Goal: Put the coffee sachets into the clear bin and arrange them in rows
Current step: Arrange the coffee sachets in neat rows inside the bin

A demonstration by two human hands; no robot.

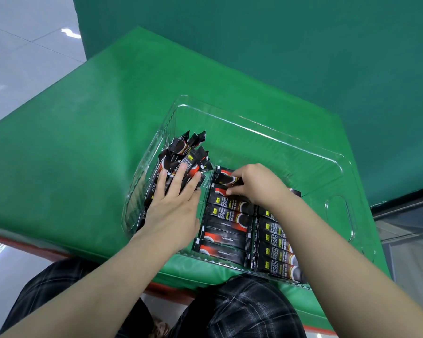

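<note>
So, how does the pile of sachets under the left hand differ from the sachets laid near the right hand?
The loose pile lies jumbled against the bin's left wall, sachets overlapping at mixed angles; the laid rows lie flat, parallel, side by side. The left hand rests flat with straight fingers on the pile; the right hand pinches one sachet at the far end of the rows. Both groups are the same black packets inside the clear bin.

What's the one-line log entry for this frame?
left hand: rests on loose sachet pile | right hand: pinches one sachet, placing above rows | clear bin: far end bare
</note>
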